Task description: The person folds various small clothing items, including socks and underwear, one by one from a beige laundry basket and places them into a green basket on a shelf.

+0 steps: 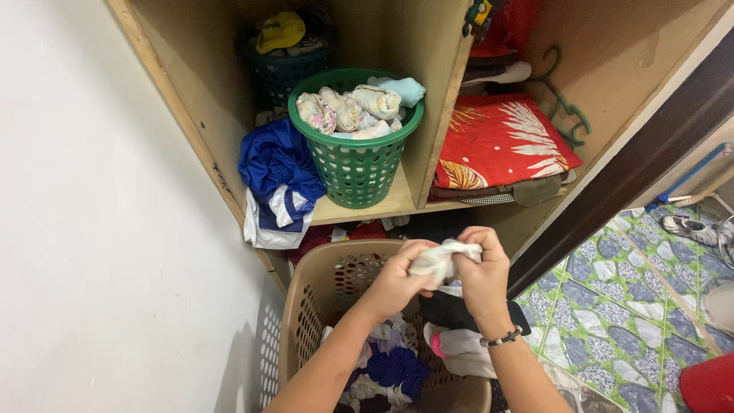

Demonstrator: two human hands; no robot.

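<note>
We note tight quarters: a white wall (pixel 92 229) bounds the left, the wooden shelf edge (pixel 359 210) sits just ahead, and the tan laundry basket (pixel 306 306) rim lies directly below our hands; open tiled floor (pixel 634 306) lies to the right. Our left hand (pixel 394 287) and right hand (pixel 483 275) meet above the basket, forearms rising from below, fingers closed around a small pale cloth (pixel 440 260) bunched between them. A green basket (pixel 355 164) of rolled items stands on the shelf.
</note>
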